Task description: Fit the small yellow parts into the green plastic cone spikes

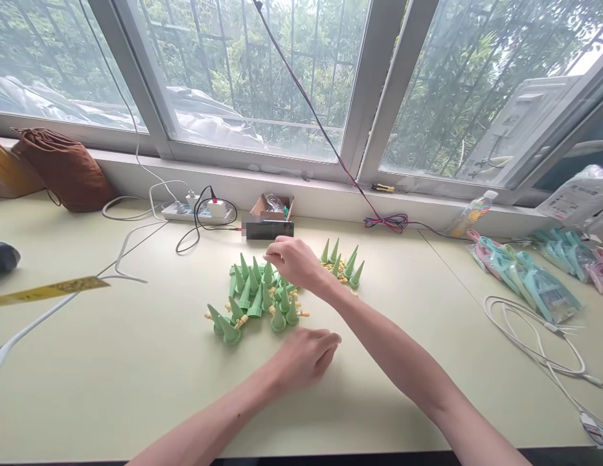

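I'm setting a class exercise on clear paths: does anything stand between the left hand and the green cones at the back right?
Yes, in this view: the right forearm crosses between the left hand and those green cones. How high it sits above the table is hard to judge.
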Demonstrator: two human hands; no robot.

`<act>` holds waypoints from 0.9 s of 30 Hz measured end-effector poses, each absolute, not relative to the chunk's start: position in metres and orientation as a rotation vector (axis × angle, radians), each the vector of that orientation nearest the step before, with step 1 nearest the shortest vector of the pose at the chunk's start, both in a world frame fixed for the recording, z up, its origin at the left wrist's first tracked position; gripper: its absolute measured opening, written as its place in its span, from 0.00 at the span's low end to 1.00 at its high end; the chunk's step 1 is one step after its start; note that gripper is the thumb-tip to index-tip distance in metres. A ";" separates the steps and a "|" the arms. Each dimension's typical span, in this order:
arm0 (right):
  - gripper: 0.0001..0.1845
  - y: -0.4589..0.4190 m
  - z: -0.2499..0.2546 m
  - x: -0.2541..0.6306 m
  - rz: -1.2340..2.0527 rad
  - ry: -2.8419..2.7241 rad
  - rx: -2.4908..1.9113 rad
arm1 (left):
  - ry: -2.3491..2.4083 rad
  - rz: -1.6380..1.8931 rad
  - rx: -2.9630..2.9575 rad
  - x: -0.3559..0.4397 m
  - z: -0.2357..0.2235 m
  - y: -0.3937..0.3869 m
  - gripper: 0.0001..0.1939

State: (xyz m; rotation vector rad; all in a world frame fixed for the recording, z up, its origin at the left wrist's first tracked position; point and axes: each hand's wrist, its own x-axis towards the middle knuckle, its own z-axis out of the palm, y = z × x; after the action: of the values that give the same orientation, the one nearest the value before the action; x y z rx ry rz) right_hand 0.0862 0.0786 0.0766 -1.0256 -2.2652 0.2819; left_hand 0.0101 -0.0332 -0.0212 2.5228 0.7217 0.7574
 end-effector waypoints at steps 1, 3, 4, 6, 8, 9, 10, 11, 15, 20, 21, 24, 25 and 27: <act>0.13 0.078 0.078 0.087 0.279 -2.254 -1.022 | 0.723 0.747 2.526 0.010 -0.021 -0.033 0.11; 0.12 0.077 0.081 0.089 0.280 -2.230 -1.011 | 0.732 0.735 2.519 0.010 -0.021 -0.033 0.12; 0.12 0.076 0.084 0.090 0.282 -2.218 -1.003 | 0.738 0.734 2.510 0.010 -0.021 -0.033 0.12; 0.11 0.073 0.090 0.094 0.280 -2.186 -0.986 | 0.753 0.726 2.495 0.010 -0.020 -0.034 0.13; 0.11 0.067 0.097 0.100 0.265 -2.126 -0.951 | 0.765 0.720 2.490 0.011 -0.019 -0.034 0.14; 0.11 0.063 0.099 0.104 0.251 -2.083 -0.924 | 0.769 0.721 2.489 0.011 -0.019 -0.035 0.15; 0.11 0.059 0.101 0.109 0.234 -2.027 -0.900 | 0.773 0.725 2.489 0.011 -0.019 -0.035 0.15; 0.11 0.054 0.101 0.115 0.212 -1.958 -0.888 | 0.779 0.730 2.489 0.011 -0.019 -0.035 0.15; 0.10 0.036 0.085 0.145 0.137 -1.650 -0.859 | 0.853 0.776 2.455 0.013 -0.018 -0.034 0.13; 0.09 0.020 0.037 0.187 0.175 -1.471 -1.011 | 0.890 1.004 2.374 0.020 -0.011 -0.031 0.11; 0.09 0.019 0.028 0.193 0.200 -1.456 -1.045 | 0.878 1.052 2.386 0.022 -0.009 -0.030 0.10; 0.10 0.015 0.004 0.203 0.268 -1.417 -1.130 | 0.840 1.163 2.410 0.030 -0.003 -0.027 0.06; 0.10 0.014 -0.001 0.205 0.283 -1.417 -1.136 | 0.853 1.205 2.405 0.033 -0.002 -0.025 0.05; 0.11 0.013 -0.007 0.206 0.297 -1.454 -1.165 | 0.893 1.242 2.381 0.039 -0.002 -0.023 0.08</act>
State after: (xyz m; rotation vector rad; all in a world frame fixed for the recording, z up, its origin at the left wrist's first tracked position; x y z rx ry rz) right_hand 0.2058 0.0127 -0.0074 -1.1648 -1.4543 0.2971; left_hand 0.0392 -0.0225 -0.0024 2.3808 0.8930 1.2417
